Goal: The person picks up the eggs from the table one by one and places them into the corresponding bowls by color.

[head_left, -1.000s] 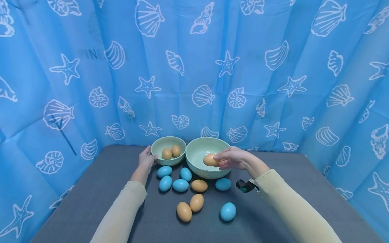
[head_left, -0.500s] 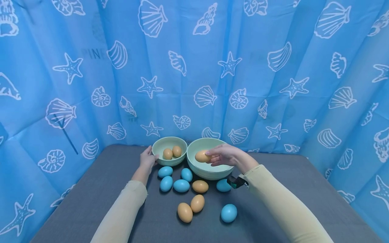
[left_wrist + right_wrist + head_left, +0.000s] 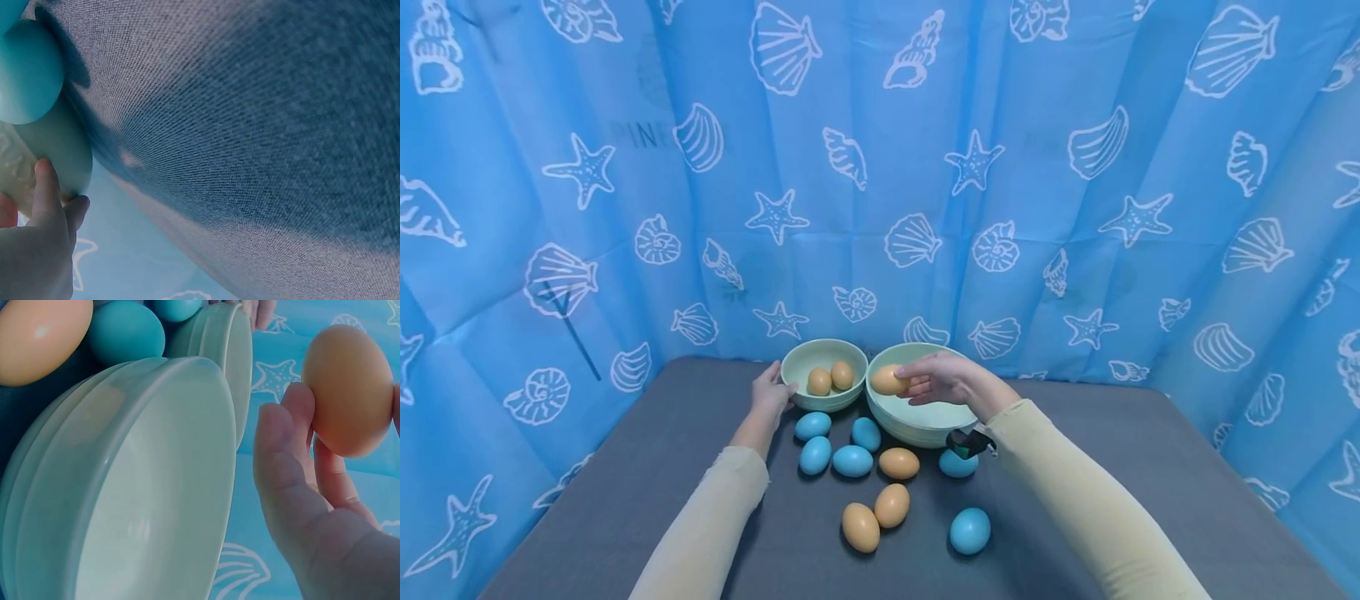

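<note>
Large pale-green bowl (image 3: 917, 432): right hand (image 3: 943, 377) over it, fingertips and thumb pinching one tan egg (image 3: 887, 380). Small pale-green bowl (image 3: 824, 403), just left of the large bowl: two tan eggs (image 3: 842, 375) inside, left hand (image 3: 769, 392) gripping its outer side. Grey cloth-covered table (image 3: 617, 500): six blue eggs (image 3: 853, 461) and three loose tan eggs (image 3: 898, 463), on the person's side of the large bowl. Behind it, blue seashell-print curtain (image 3: 880, 183); faint lettering hard to read. Large bowl's interior partly hidden; black wrist device (image 3: 972, 442) overlaps one blue egg.

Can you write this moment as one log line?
right hand: pinches tan egg above large bowl | left hand: holds small bowl | inside small bowl: two tan eggs
</note>
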### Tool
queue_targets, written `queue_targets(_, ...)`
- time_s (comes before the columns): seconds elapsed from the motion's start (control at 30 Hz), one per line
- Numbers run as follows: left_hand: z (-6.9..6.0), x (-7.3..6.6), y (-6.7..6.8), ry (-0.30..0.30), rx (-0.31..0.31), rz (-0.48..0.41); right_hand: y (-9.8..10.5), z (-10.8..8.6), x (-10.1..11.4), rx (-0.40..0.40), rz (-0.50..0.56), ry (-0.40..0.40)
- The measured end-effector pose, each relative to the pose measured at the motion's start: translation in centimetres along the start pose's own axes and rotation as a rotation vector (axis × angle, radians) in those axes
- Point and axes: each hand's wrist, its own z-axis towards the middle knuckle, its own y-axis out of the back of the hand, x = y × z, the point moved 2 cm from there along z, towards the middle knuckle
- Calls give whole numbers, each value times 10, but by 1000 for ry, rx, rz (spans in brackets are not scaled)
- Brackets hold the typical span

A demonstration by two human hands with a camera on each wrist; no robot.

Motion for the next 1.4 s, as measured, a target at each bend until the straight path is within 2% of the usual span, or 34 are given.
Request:
queue_targets(0.47, 3, 2, 0, 2, -14, 2, -17, 23, 8, -44, 5, -27)
queue_targets(0.9, 0, 1, -1, -7, -30, -12, -40, 53, 16, -109, -35, -61)
queue_targets(1.1, -1, 0, -3, 0, -38, -1, -47, 68, 16, -117, -68, -32)
queue_targets(1.4, 3, 2, -2, -11, -42, -10, -61, 89, 17, -138, -193, -32)
